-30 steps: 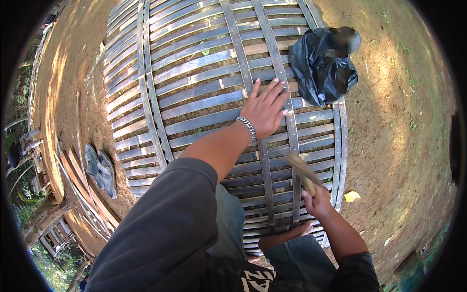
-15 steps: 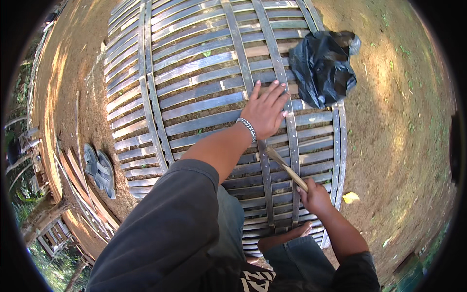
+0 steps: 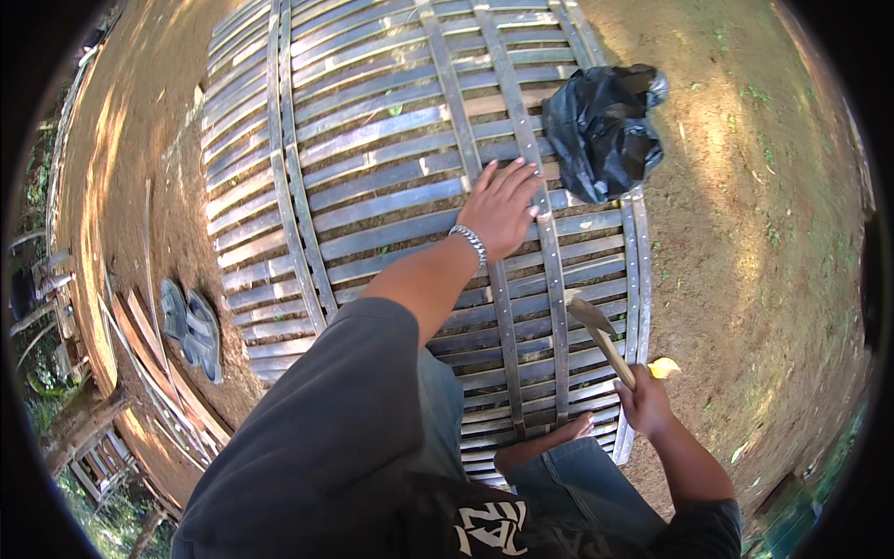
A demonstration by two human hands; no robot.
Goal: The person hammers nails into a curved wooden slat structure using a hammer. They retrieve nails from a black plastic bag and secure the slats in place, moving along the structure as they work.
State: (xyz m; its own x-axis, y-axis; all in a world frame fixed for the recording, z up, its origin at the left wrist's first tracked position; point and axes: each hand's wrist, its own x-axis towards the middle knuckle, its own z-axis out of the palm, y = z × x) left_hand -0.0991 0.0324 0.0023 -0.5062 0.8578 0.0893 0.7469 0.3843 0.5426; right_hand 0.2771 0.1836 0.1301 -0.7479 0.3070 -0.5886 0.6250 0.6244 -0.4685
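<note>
1. Dirt ground (image 3: pixel 121 168) outdoors, sunlit patches; long narrow strips (image 3: pixel 156 354) lie at far left.
2. Pair of grey sandals (image 3: pixel 193 328) just right of the strips, off the frame.
3. Slatted frame (image 3: pixel 391 229) on the ground, mid-view: dark flat slats, long crosspieces over them, dots along some.
4. Left hand (image 3: pixel 503 207), chain bracelet (image 3: pixel 468 242) at wrist: palm down on frame, fingers straight, slightly spread, reaching a crosspiece. Can't tell if anything's under the palm.
5. Black plastic bag (image 3: pixel 601 135), crumpled, on frame's right edge.
6. Right hand (image 3: pixel 644 402), well apart from left: wrapped around wooden handle of hammer-like tool (image 3: pixel 607 347). Head points up-left, over slats; contact unclear.
7. Yellow leaf (image 3: pixel 667 368) just beside right hand.
</note>
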